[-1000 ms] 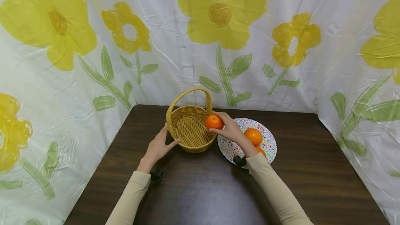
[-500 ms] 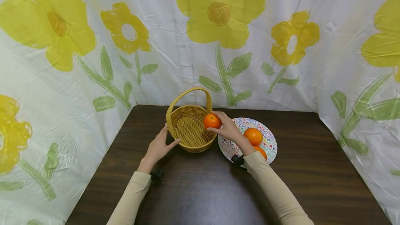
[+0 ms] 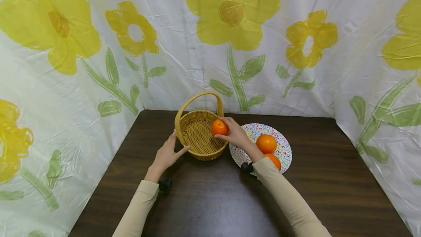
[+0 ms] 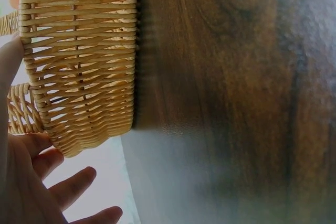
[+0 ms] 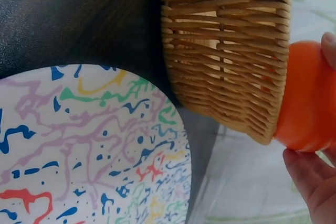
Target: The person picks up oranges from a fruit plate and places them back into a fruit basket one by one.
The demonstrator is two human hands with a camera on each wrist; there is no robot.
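Observation:
A round wicker basket (image 3: 204, 155) with a tall arched handle stands near the back of the table. My right hand (image 3: 235, 134) holds an orange (image 3: 219, 127) between thumb and fingers, over the basket's right rim. In the right wrist view that orange (image 5: 307, 98) appears just above the woven wall. My left hand (image 3: 166, 154) touches the basket's left side, thumb and fingers spread. The left wrist view has the thumb at the rim, with several fingers (image 4: 76, 187) stretched out beside the basket wall (image 4: 84, 61).
Right of the basket lies a white plate (image 3: 285, 154) with multicoloured squiggles, bearing an orange (image 3: 266, 144) and another orange (image 3: 273, 161) partly behind my right sleeve. The dark wooden table (image 3: 210, 207) ends at a white curtain (image 3: 184, 72) printed with yellow flowers.
My right hand has moved slightly left with the orange, bringing it from the basket's right edge further over the opening. The left hand and the basket have stayed put.

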